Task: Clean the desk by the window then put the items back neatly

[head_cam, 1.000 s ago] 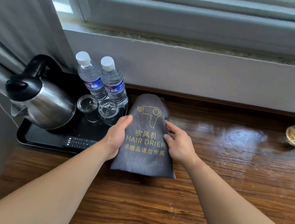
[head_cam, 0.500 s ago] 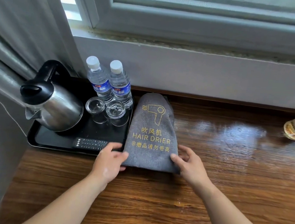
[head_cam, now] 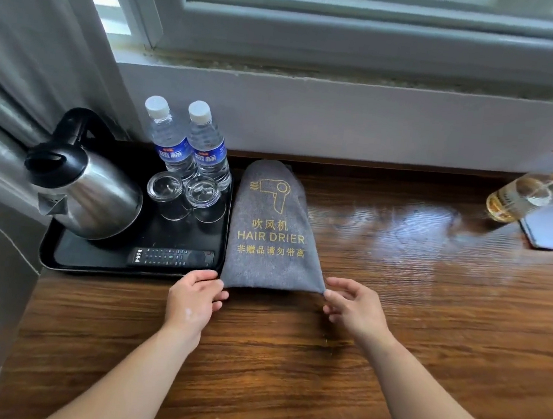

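The fingers [head_cam: 214, 275] of the left hand [head_cam: 193, 299] pinch the near left corner of the bag [head_cam: 273, 209]; the right hand [head_cam: 358, 310] pinches the near right corner. It lies flat on the table [head_cam: 392, 326], just beside the tray [head_cam: 89, 269]. Soft cloth, probably weightier mid-body: corners for straightening, middle for lifting.

**Grey bag** [head_cam: 271, 229], centre: gold hair-dryer pictogram above three gold lines, "吹风机", "HAIR DRIER", "非赠品请勿带离". **Water bottles** [head_cam: 209, 157], far left: blue labels with white characters, too blurred to read.
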`<act>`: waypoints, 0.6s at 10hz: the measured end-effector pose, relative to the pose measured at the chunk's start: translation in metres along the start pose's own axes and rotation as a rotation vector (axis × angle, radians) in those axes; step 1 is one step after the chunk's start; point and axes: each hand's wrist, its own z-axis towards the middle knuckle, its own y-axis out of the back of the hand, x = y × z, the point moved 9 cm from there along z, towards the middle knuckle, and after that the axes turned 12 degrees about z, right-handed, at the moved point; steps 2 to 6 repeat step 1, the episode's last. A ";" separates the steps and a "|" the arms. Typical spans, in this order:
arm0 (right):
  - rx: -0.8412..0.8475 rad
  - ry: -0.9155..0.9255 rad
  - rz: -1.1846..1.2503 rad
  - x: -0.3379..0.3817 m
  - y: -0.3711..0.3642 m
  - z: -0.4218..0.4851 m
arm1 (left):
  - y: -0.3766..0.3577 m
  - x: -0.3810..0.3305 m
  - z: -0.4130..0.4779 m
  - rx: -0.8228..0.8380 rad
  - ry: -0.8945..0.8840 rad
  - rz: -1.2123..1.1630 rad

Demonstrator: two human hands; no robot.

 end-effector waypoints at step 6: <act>0.003 0.015 -0.017 0.000 0.005 -0.010 | 0.002 0.005 -0.005 -0.006 -0.011 0.038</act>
